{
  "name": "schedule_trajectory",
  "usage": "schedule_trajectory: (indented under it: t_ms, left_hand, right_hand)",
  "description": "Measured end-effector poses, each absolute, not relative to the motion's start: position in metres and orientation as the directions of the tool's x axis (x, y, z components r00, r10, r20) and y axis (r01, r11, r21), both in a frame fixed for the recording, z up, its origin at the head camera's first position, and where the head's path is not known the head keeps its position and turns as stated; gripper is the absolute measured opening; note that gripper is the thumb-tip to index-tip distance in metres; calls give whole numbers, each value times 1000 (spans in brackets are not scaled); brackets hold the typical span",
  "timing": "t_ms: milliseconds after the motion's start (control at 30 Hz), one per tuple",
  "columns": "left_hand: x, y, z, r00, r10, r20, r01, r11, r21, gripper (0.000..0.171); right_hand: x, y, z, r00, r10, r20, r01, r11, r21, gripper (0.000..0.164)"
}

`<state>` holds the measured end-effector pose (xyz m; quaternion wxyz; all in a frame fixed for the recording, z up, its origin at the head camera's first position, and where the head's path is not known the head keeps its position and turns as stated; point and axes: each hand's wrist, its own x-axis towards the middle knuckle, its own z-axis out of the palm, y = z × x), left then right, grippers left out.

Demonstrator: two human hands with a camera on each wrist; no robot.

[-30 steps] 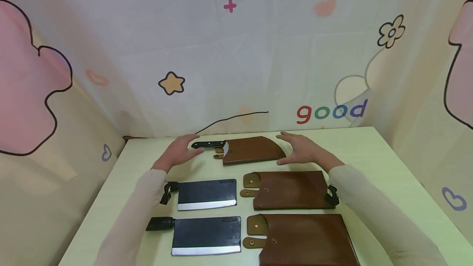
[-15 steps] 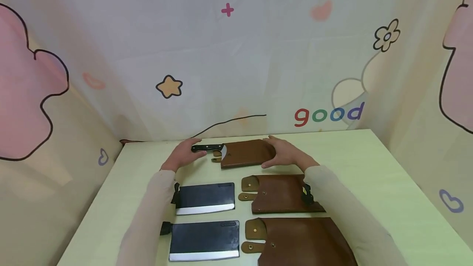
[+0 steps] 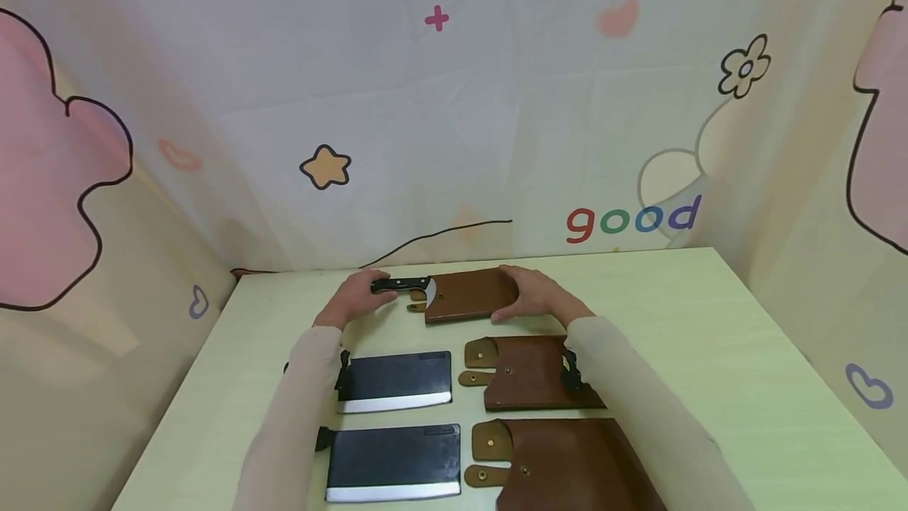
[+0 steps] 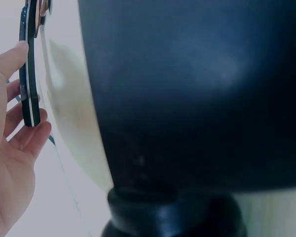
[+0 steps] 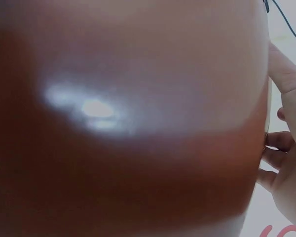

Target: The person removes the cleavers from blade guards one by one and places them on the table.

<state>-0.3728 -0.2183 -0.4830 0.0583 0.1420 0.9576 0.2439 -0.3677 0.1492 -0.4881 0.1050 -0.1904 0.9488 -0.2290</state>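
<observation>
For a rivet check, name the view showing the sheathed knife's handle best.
Head view: the handle shows its riveted face. Left wrist: closer, but edge-on. Right wrist: cannot tell whether any shows.

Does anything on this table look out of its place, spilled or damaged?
No spill or damage shows. One thing stands out: the far knife sits in its brown sheath, yet the lower strap seems unfastened, sticking out beside the handle. The middle cleaver and near cleaver lie unsheathed, unlike it.

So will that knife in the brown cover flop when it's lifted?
The knife probably won't flop: a bit of metal blade shows. But it might slide out, as the straps on the cover look undone.
</observation>
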Motion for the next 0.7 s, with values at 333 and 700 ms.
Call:
schedule_trajectory:
  t_ms: [333,700]
  left_hand:
    - [-374,-216,-485,-958,285,-36,239,861,449,50]
    - [-372,-213,-487,-965,264,-13,232,870,435,47]
  right_hand:
    - [-368,149,-489,-905,-408,-116,-326,845,-424,111]
    - [-362,154,-483,-907,-418,-46,-372,848,-378,107]
